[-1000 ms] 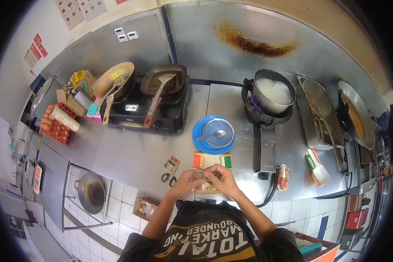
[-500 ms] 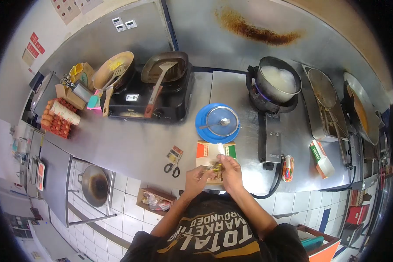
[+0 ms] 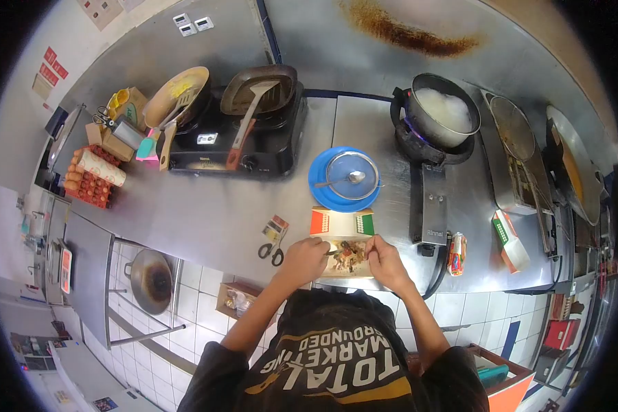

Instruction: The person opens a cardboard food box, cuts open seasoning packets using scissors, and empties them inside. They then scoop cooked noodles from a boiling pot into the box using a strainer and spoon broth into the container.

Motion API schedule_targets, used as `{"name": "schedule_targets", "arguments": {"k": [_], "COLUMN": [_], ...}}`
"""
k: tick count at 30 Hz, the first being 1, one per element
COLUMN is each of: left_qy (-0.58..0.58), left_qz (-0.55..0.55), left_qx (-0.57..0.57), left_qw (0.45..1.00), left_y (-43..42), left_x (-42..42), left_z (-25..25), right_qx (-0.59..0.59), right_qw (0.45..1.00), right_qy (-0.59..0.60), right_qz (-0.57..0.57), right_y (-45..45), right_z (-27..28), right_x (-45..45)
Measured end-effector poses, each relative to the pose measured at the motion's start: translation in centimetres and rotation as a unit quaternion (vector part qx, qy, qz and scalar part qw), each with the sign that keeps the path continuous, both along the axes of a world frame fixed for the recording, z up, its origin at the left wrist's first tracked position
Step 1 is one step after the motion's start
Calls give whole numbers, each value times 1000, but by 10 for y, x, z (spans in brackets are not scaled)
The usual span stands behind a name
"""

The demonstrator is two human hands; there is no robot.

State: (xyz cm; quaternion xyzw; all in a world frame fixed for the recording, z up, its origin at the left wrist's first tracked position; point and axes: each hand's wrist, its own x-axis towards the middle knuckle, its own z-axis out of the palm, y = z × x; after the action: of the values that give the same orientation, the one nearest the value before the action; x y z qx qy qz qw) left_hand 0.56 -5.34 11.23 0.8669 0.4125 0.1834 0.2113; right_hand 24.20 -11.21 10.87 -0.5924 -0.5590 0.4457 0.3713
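Observation:
An open cardboard food box (image 3: 343,223) lies at the counter's front edge, its lid folded back with red and green corners. Inside is a mixed filling of food (image 3: 348,257) in brown, green and reddish bits. My left hand (image 3: 305,262) is closed at the box's left side, fingertips at the rim. Against the right side, my right hand (image 3: 387,262) is pinched on the box edge; its fingertips are small and partly hidden. Just behind the box, a blue plate (image 3: 317,196) carries a round strainer (image 3: 343,160) with a spoon (image 3: 355,177) on it.
Scissors (image 3: 272,253) lie left of the box. A pot (image 3: 446,110) of whitish, foamy liquid stands on a lit burner. A black stove (image 3: 213,159) holds two pans. On the right are a packet (image 3: 457,254), another carton (image 3: 509,240) and a metal fryer (image 3: 511,185).
My hands were together over the box, fingers on something small. They have moved apart to its left and right sides, uncovering the food. The view has shifted slightly.

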Motion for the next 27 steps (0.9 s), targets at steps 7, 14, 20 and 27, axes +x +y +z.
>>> {"name": "schedule_targets", "arguments": {"k": [7, 14, 20, 27], "left_qy": [199, 142, 86, 63], "left_qz": [-97, -91, -123, -101], "left_qx": [40, 46, 23, 44], "left_qw": [974, 985, 988, 992], "left_y": [8, 14, 13, 12], "left_x": [29, 30, 28, 20], "left_z": [0, -14, -11, -15], "right_qx": [120, 137, 115, 106], "right_qw": [966, 963, 965, 958], "right_qy": [-227, -228, -231, -257], "right_qz": [39, 51, 44, 69], "right_y": [1, 3, 3, 2], "right_z": [21, -4, 7, 0], "right_x": [-27, -16, -18, -9]}}
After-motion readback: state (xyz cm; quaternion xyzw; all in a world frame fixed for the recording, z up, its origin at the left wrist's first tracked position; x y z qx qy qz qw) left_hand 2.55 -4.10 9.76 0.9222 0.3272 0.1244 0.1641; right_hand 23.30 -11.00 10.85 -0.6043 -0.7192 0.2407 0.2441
